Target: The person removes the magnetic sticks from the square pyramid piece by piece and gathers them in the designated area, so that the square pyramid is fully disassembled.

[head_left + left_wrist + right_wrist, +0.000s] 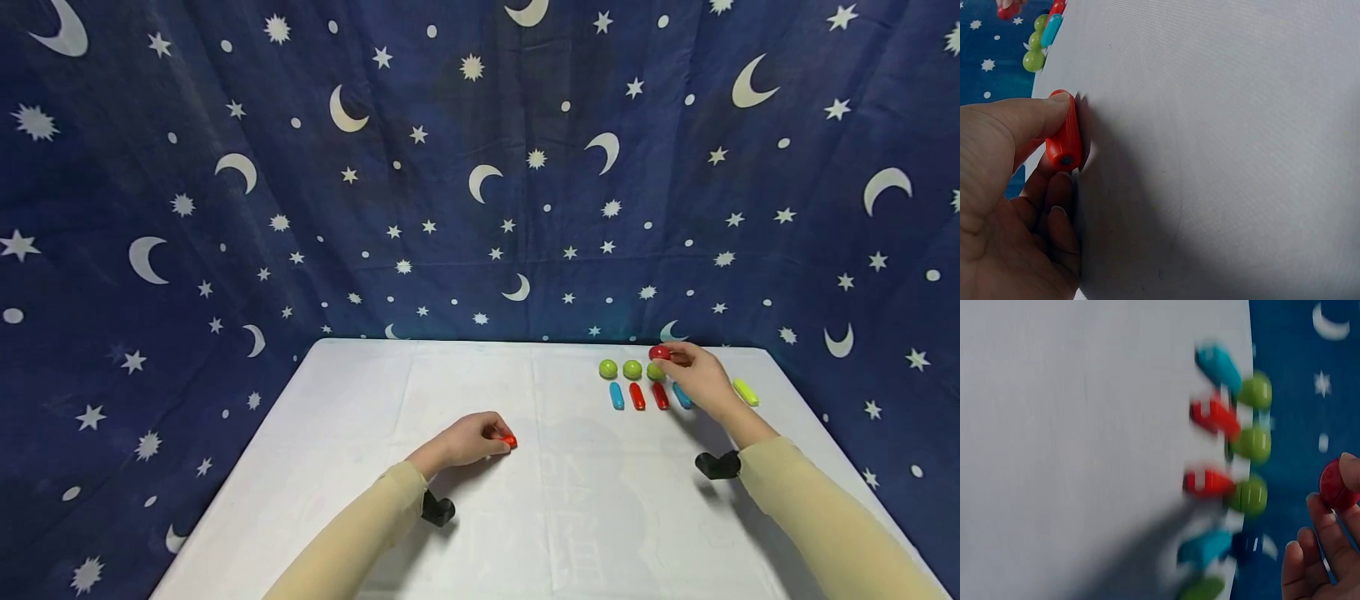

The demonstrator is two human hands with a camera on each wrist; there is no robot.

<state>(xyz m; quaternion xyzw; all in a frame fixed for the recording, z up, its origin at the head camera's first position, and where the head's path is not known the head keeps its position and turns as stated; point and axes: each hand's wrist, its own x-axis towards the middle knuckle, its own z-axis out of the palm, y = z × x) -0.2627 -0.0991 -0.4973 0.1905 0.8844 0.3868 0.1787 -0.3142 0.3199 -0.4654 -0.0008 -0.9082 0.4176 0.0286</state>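
My left hand [472,439] pinches a short red rod [1063,134] between thumb and fingers, low over the white table left of its middle. The rod has ridged sides and a small dark dot at its end. My right hand [701,379] holds a red ball [1333,485] with thumb and fingertips, above a row of green balls [632,369] near the far edge. Below that row lie two red rods [637,397] and two light blue rods [617,396]. The right wrist view is blurred; it shows a dark blue ball [1249,545] beside one blue rod.
A yellow-green rod [746,392] lies right of my right hand, near the far right corner. The table wears a white cloth [555,517]. A dark blue curtain [450,192] with moons and stars hangs behind it and along both sides.
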